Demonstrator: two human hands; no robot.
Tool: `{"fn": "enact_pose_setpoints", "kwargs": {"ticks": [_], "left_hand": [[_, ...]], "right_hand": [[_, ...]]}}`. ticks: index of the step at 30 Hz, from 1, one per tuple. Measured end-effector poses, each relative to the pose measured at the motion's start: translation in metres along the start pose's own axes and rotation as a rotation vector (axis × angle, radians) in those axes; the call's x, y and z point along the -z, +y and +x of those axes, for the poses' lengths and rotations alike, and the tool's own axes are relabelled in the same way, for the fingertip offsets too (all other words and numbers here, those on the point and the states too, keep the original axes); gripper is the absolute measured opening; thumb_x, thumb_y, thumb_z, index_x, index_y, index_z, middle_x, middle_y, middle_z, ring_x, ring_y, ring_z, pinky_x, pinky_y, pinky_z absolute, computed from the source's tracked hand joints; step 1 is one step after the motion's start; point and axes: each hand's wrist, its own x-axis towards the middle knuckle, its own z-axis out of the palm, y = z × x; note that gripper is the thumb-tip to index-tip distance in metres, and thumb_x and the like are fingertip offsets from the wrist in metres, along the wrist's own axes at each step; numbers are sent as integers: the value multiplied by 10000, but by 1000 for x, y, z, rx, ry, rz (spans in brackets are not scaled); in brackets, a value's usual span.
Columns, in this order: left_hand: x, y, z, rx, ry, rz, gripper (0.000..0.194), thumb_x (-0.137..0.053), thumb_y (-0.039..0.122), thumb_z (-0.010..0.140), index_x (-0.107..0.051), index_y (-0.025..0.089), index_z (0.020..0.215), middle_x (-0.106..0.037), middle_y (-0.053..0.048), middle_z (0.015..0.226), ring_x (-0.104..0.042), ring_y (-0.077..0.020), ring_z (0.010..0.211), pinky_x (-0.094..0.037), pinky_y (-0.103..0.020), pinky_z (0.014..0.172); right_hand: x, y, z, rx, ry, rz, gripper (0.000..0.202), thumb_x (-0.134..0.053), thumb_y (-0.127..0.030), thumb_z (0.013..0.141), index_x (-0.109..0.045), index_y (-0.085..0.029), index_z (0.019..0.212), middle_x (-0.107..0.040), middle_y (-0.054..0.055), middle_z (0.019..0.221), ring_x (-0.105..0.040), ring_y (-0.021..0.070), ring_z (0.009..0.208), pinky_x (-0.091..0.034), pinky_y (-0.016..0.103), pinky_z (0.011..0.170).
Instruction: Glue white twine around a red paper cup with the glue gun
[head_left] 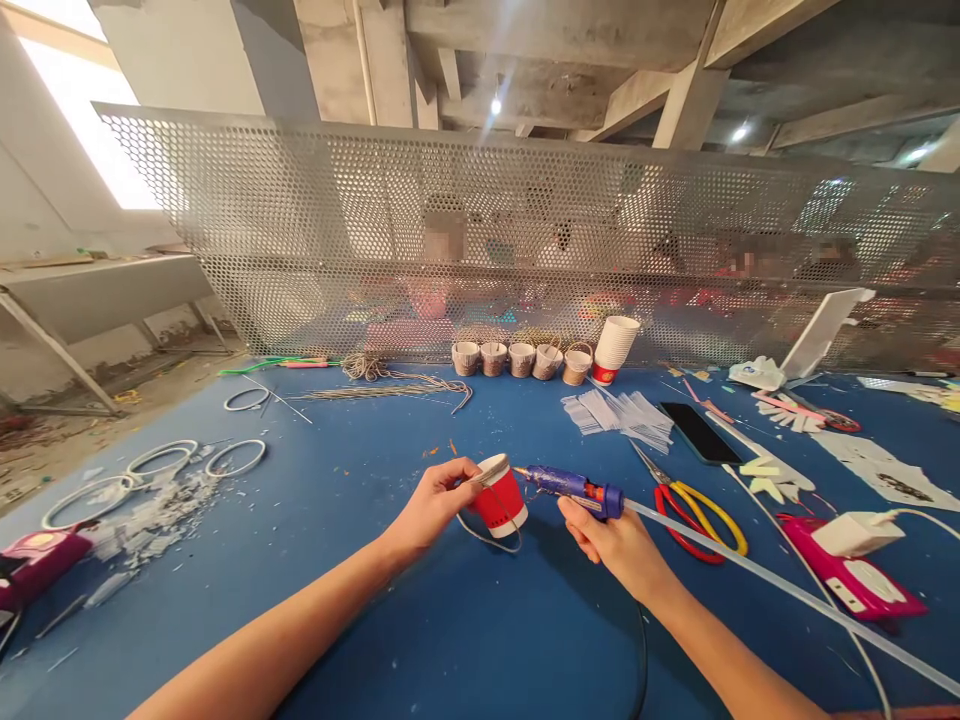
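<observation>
Between the fingers and thumb of my left hand (439, 500) is a small red and white paper cup (502, 503), tilted, with a thin cord (491, 540) trailing from its rim and looping below it. My right hand (611, 540) grips a blue hot glue gun (566, 484). Its nozzle points left and is close to the cup's rim; whether it touches I cannot tell. A long translucent glue stick (765, 578) sticks out of the gun's back, toward the lower right.
Several small cord-trimmed cups (521, 360) line the mesh screen (360, 220), beside stacked paper cups (617, 345). Scissors (694, 510), a phone (699, 433) and a pink power strip (855, 570) lie right. White rings (236, 458) and scraps lie left; cord (397, 388) lies behind.
</observation>
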Motion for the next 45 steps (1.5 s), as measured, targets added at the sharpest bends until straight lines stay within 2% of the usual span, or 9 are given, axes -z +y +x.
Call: {"fn": "enact_pose_setpoints", "kwargs": {"ticks": [3,6,12,19,23,27,31,37,45], "left_hand": [[0,4,0,14,14,-18,210,-617,335,696,-554,161,597,-511,38,567,-447,-116,573,-376,-237,581],[-1,7,-2,21,33,-19,187,-612,308,695,-551,162,595,-510,44,569,-449,-112,569,-377,-235,580],[-4,10,-6,0,21,-5,185,-597,299,702,-540,162,592,-488,49,567,-435,-105,563,-361,-225,566],[-4,6,-4,-45,81,80,225,-565,333,742,-525,167,594,-503,38,572,-437,-113,567,-359,-227,553],[-5,6,-4,-41,143,91,215,-566,346,735,-549,167,617,-516,35,580,-453,-118,565,-370,-229,550],[-9,5,-6,-31,133,78,219,-573,362,735,-576,161,646,-520,35,575,-457,-117,556,-374,-228,546],[-14,4,-10,-37,81,100,231,-573,364,751,-583,155,652,-533,32,582,-458,-116,564,-377,-229,558],[-13,5,-13,-57,26,161,235,-580,364,759,-605,152,662,-584,13,608,-509,-132,592,-394,-236,581],[-15,3,-12,-21,-30,153,160,-564,301,717,-583,160,643,-538,32,591,-488,-125,587,-389,-230,571]], "right_hand": [[4,8,12,31,13,-11,485,-465,-596,833,-574,-176,614,-566,1,540,-493,110,432,-429,229,480],[9,21,31,87,119,-224,507,-401,-594,858,-671,-174,771,-659,44,655,-619,174,578,-477,258,547],[11,41,53,113,216,-486,473,-437,-601,807,-649,-190,707,-580,25,567,-597,208,572,-423,272,517],[29,40,28,175,284,-693,393,-507,-574,786,-601,-197,729,-625,61,719,-593,249,712,-425,328,635],[34,46,0,295,374,-787,353,-496,-539,833,-533,-216,696,-616,46,675,-578,225,636,-433,339,614],[12,28,-21,450,253,-611,160,-494,-344,885,-559,-215,817,-625,29,740,-586,173,657,-475,299,649],[-21,-10,-15,594,122,-452,54,-504,-206,861,-558,-209,859,-633,27,794,-593,153,686,-488,264,659],[-48,-23,11,644,222,-503,68,-569,-153,824,-574,-204,779,-641,8,748,-603,162,691,-444,277,667],[-53,-13,17,733,294,-547,177,-511,-99,796,-514,-202,652,-597,-27,603,-566,134,572,-364,282,649]]}}
